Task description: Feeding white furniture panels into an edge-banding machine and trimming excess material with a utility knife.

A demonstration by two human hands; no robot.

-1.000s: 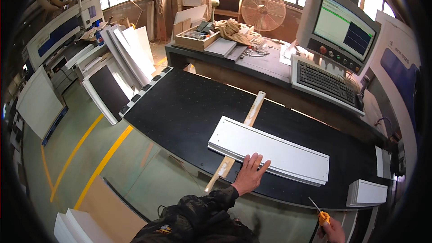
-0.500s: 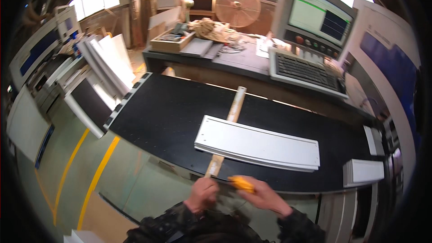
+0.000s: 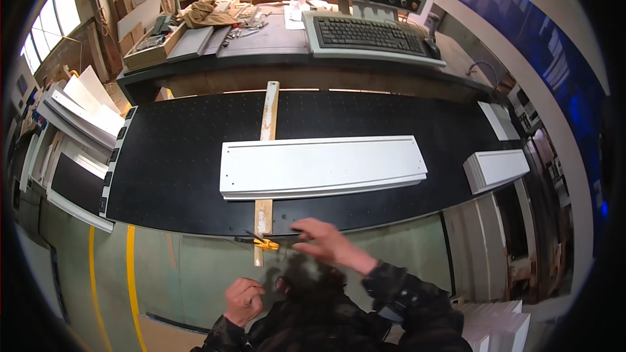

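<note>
Head view, white panel stack: the landmark; a white panel stack (image 3: 319,164) of long, flat boards lies on a black table (image 3: 176,156).
Wooden strip: a pale wooden strip (image 3: 263,216) passes beneath the stack near its left end, showing on its far and near sides; on the near side it juts past the table edge, over the floor.
Orange-handled tool: an orange-handled tool (image 3: 266,244) is on the stack's near side, at the strip's overhanging end, and seems to lie across it; its dark, narrow end points left.
Right hand: on the stack's near side, the right hand (image 3: 326,242) is just right of the tool, apart from it, fingers loosely spread and nothing visible in them.
Left hand: nearer the wearer, farther from the stack than the right, the left hand (image 3: 244,301) has curled fingers; whether they hold anything I cannot tell.
Smaller stack: shorter white boards (image 3: 499,171) sit to the stack's right.
Fall risk: the tool could slip to the floor if the strip is knocked, since its perch looks narrow.
Shift risk: tugging the strip could drag or skew the stack, whose weight seems to pin it.
Cut risk: if the dark end is a blade, a careless reach could nick fingers.
</note>
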